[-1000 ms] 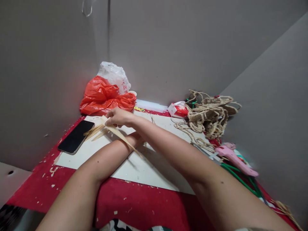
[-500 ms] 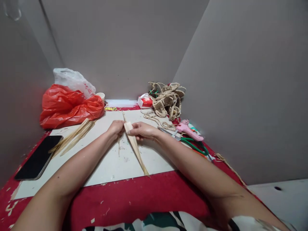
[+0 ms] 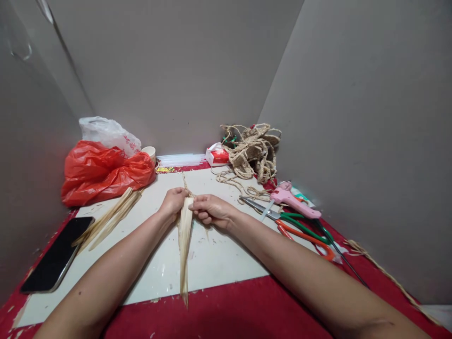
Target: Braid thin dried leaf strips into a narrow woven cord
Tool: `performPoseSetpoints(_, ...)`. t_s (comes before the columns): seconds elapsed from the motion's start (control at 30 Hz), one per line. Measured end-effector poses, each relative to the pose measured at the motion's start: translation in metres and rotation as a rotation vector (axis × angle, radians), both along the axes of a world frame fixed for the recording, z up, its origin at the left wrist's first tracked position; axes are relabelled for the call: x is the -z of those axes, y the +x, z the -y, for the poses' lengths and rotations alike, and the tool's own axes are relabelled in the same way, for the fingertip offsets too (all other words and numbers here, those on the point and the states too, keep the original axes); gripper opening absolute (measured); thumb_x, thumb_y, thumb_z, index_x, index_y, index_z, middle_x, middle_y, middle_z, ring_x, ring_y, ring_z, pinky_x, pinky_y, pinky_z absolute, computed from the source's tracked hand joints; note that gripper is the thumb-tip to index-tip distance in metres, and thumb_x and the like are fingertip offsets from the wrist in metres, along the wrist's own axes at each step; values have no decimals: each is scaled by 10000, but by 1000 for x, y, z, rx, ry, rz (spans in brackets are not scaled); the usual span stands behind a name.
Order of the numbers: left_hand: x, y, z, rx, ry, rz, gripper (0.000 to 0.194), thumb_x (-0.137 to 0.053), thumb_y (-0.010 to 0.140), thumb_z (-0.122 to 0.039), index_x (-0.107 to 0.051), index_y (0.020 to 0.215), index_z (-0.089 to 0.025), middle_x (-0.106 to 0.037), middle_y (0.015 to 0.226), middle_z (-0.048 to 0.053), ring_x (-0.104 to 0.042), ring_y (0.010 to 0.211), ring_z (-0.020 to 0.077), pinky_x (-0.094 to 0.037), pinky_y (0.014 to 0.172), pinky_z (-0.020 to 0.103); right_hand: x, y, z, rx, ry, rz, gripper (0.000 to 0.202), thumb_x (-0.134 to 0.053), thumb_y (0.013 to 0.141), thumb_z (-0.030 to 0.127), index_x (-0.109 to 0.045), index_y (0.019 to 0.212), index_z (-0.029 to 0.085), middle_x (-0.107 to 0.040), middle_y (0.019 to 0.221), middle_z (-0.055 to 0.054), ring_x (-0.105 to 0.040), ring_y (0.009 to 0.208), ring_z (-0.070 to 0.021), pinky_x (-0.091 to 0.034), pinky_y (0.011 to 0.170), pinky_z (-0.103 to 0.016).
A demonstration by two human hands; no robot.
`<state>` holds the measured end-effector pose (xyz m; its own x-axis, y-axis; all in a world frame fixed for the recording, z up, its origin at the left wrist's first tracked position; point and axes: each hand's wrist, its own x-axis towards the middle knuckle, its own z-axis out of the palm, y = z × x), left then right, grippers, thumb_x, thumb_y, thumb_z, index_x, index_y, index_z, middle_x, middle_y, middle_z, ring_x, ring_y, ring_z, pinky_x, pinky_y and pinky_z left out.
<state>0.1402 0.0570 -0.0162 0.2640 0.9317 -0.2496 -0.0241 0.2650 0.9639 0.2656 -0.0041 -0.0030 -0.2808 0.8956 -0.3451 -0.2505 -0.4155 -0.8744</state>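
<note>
A pale dried corn husk (image 3: 185, 240) hangs down from between my hands, its narrow tip pointing toward me past the white board's front edge. My left hand (image 3: 173, 202) is closed at the husk's upper end, where a thin husk braid (image 3: 184, 181) runs away across the board. My right hand (image 3: 212, 210) pinches the husk's wide top between thumb and fingers. Fingers partly hide where braid and husk meet. More dried husk strips (image 3: 113, 219) lie in a bundle at left, partly over a phone (image 3: 56, 256).
A white board (image 3: 226, 263) covers red cloth (image 3: 219, 310). Red (image 3: 106, 172) and white plastic bags, a paper cup (image 3: 149, 151) and clear sticks (image 3: 180, 160) stand behind. At right are coiled rope (image 3: 252, 150), a tissue pack (image 3: 217, 155), scissors (image 3: 300, 226) and a pink glue gun (image 3: 294, 201).
The husk has swung from slanting rightward to hanging nearly straight toward me. Both hands stay together at its top, and the whole view has shifted slightly.
</note>
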Motion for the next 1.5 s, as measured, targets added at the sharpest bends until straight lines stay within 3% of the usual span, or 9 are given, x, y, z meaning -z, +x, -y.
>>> performPoseSetpoints(0.2, -2, -3, 0, 32, -13, -16, 127, -551, 773, -202, -561, 656, -152, -449, 410, -45, -337, 298, 66, -189, 336, 193, 5, 7, -6, 96, 85, 30, 319, -745, 608, 254, -443, 650, 160, -490, 475, 61, -386, 360, -18, -248, 333, -122)
performPoseSetpoints(0.3, -4, -4, 1, 41, -22, -14, 140, -540, 778, -188, -526, 641, -163, -391, 400, -68, -245, 288, 43, -121, 342, 192, 2, 11, -3, 16, 77, 10, 324, -764, 610, 293, -479, 670, 152, -488, 447, 61, -376, 342, -18, -240, 322, -118)
performPoseSetpoints(0.4, -7, -3, 2, 50, -27, -22, 152, -512, 793, -177, -498, 642, -172, -403, 422, -67, -227, 295, 38, -111, 354, 197, 1, 8, 0, -10, 123, 152, 289, -760, 627, 266, -498, 673, 154, -496, 401, 55, -388, 311, -37, -285, 309, -131)
performPoseSetpoints(0.53, -4, 2, 4, 23, 19, -64, 169, -520, 803, -201, -491, 639, -176, -454, 447, -57, -299, 330, 52, -177, 379, 201, 0, -5, 5, 60, 187, 278, 251, -731, 656, 174, -480, 655, 164, -522, 386, 45, -427, 305, -58, -328, 301, -135)
performPoseSetpoints(0.77, 5, 5, 3, -25, 256, -166, 164, -530, 788, -204, -531, 630, -162, -490, 493, -44, -409, 451, 80, -316, 482, 206, -6, -8, 6, 35, 65, 161, 124, -599, 776, 115, -550, 662, 123, -647, 521, -54, -589, 416, -96, -474, 401, -152)
performPoseSetpoints(0.97, 4, 6, 6, -43, 248, -191, 182, -512, 802, -223, -503, 627, -176, -459, 473, -52, -389, 428, 84, -310, 463, 207, -2, -8, 4, 89, 119, 273, 204, -508, 812, 80, -525, 616, 132, -608, 451, -35, -529, 346, -88, -423, 347, -155)
performPoseSetpoints(1.23, 6, 8, 4, -45, 264, -192, 162, -542, 785, -237, -523, 637, -173, -480, 484, -50, -386, 431, 80, -306, 467, 201, -1, -17, 7, 144, 276, 505, 209, -517, 747, 92, -496, 550, 160, -521, 393, 17, -448, 326, -80, -360, 360, -181)
performPoseSetpoints(1.4, 3, 10, 4, -53, 234, -177, 166, -526, 791, -199, -513, 629, -169, -451, 470, -56, -355, 419, 69, -299, 468, 196, 8, -16, 3, 317, 516, 774, 201, -530, 695, 130, -475, 504, 163, -487, 455, 31, -448, 469, -86, -335, 484, -205)
performPoseSetpoints(1.5, 2, 9, 4, -50, 187, -184, 172, -504, 814, -214, -502, 646, -177, -409, 441, -63, -329, 391, 73, -260, 435, 197, 8, -9, 0, 393, 498, 776, 168, -526, 681, 153, -496, 517, 162, -502, 502, 22, -451, 520, -98, -349, 531, -220)
